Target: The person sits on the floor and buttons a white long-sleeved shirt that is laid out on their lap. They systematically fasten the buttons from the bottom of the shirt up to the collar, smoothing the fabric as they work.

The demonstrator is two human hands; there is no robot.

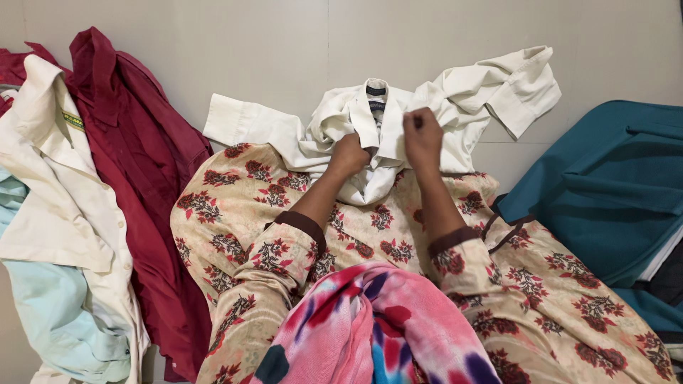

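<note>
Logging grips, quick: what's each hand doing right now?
Left hand: closed, gripping the front of the cream shirt below the collar.
Right hand: closed, pinching the same shirt's front edge beside the collar.

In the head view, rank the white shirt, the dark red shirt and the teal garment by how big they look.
1. White shirt
2. Dark red shirt and teal garment: look alike; both partly covered or cut off, so unranked.
</note>
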